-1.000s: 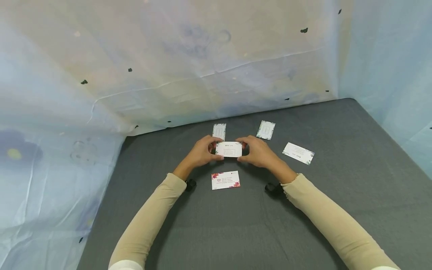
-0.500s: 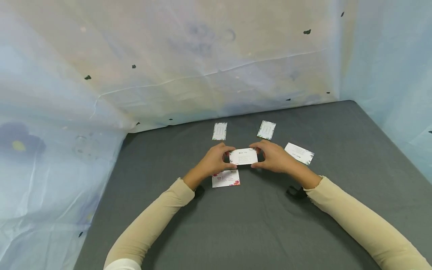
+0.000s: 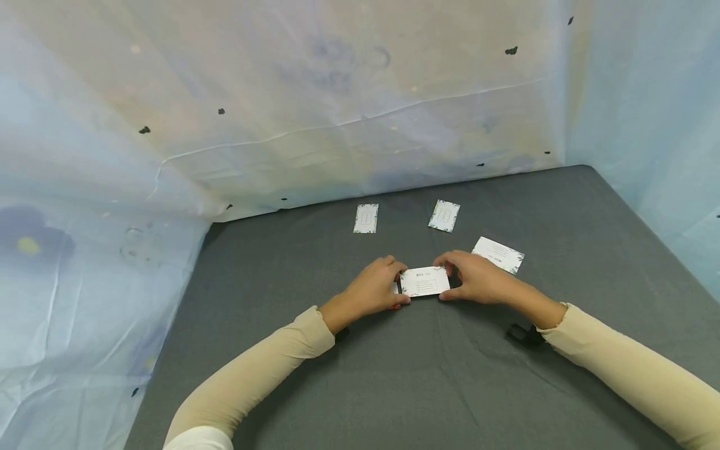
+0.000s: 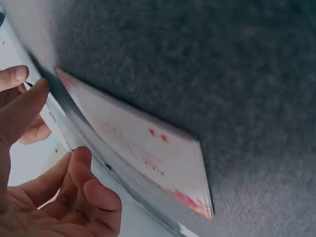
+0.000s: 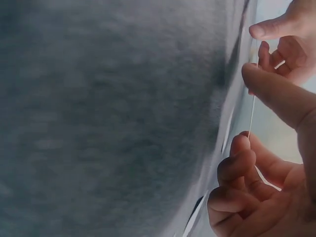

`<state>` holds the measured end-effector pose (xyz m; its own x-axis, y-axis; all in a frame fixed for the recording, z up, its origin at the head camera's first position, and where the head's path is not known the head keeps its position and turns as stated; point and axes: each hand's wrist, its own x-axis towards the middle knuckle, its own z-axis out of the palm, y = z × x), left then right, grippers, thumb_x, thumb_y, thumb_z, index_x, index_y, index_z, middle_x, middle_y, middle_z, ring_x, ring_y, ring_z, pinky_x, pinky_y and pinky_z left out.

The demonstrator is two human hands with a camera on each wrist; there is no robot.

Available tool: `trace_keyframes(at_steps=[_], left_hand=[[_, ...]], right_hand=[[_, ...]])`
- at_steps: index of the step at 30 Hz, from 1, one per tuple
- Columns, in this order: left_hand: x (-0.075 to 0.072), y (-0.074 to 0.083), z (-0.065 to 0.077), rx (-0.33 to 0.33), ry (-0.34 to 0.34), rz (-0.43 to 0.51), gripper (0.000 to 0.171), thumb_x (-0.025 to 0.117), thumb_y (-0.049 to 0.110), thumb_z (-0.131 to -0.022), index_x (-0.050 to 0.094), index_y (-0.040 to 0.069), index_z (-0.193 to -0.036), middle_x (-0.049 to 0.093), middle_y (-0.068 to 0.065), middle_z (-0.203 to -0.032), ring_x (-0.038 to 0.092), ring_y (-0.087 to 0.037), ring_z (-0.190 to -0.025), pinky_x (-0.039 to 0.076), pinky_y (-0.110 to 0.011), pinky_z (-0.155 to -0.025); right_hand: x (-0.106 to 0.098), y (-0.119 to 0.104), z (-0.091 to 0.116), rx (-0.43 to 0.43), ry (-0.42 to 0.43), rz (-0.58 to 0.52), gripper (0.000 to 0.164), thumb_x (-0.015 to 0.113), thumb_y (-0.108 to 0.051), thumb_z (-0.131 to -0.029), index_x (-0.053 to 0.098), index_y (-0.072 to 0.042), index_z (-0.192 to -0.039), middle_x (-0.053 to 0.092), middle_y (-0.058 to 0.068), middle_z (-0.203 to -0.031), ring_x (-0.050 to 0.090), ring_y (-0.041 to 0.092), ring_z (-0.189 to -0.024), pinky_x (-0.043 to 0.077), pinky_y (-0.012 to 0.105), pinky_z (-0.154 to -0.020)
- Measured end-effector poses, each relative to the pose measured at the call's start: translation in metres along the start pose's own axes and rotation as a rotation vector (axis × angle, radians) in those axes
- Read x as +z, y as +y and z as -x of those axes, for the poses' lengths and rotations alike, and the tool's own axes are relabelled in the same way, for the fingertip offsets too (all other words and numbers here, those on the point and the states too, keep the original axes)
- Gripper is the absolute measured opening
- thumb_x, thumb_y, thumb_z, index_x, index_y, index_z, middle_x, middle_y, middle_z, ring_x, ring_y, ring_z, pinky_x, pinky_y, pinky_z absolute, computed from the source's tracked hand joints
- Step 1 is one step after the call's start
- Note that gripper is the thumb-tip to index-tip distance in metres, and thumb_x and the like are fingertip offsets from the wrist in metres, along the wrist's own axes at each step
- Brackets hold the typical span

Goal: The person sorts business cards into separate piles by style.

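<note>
A white business card (image 3: 425,282) with printed text and leafy corners is held up level between both hands. My left hand (image 3: 374,286) pinches its left edge between thumb and fingers. On the opposite edge, my right hand (image 3: 478,278) pinches it the same way. Seen from the right wrist, the card (image 5: 253,116) shows only as a thin line between the fingers. Below the left hand lies a second business card (image 4: 133,136) with red and pink floral corners. The left hand hides most of that one in the head view.
Three more white business cards with leafy corners lie on the grey cloth-covered table (image 3: 349,387): one at the back (image 3: 366,219), one further right (image 3: 444,215), and one (image 3: 498,254) beyond the right hand. A pale patterned curtain (image 3: 315,125) rises behind the table's far edge.
Both hands have carried the white business card rightward and toward the person. The left hand now covers most of the red floral card, which showed fully before.
</note>
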<state>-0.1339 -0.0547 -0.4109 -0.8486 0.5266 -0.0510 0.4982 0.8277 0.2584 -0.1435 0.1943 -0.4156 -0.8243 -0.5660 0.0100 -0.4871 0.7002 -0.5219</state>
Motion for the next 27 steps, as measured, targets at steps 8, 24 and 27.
trace_keyframes(at_steps=[8, 24, 27], left_hand=[[0.006, 0.002, 0.005, -0.002, 0.002, -0.110, 0.062, 0.081, 0.054, -0.077, 0.068, 0.019, -0.127, 0.058, 0.000, -0.110, 0.047, -0.014, -0.089, 0.044, -0.028, -0.079], [0.012, 0.000, 0.005, -0.024, -0.003, -0.110, 0.065, 0.082, 0.057, -0.073, 0.069, 0.023, -0.126, 0.057, -0.001, -0.110, 0.044, -0.015, -0.090, 0.042, -0.029, -0.079], [0.012, 0.000, 0.005, -0.034, -0.004, -0.100, 0.064, 0.082, 0.057, -0.073, 0.069, 0.024, -0.126, 0.056, -0.001, -0.111, 0.044, -0.015, -0.092, 0.042, -0.030, -0.081]], right_hand=[[0.005, 0.004, 0.005, -0.007, -0.031, -0.001, 0.054, 0.088, -0.032, -0.075, 0.065, -0.013, -0.120, 0.058, -0.003, -0.093, 0.047, 0.007, -0.072, 0.040, 0.024, -0.067], [0.007, 0.007, 0.004, -0.023, -0.060, 0.001, 0.058, 0.088, -0.031, -0.074, 0.065, -0.010, -0.124, 0.056, -0.003, -0.090, 0.044, 0.008, -0.073, 0.038, 0.025, -0.068], [0.008, 0.009, 0.004, -0.039, -0.055, 0.010, 0.060, 0.088, -0.031, -0.074, 0.064, -0.010, -0.126, 0.056, -0.003, -0.090, 0.043, 0.007, -0.073, 0.037, 0.025, -0.068]])
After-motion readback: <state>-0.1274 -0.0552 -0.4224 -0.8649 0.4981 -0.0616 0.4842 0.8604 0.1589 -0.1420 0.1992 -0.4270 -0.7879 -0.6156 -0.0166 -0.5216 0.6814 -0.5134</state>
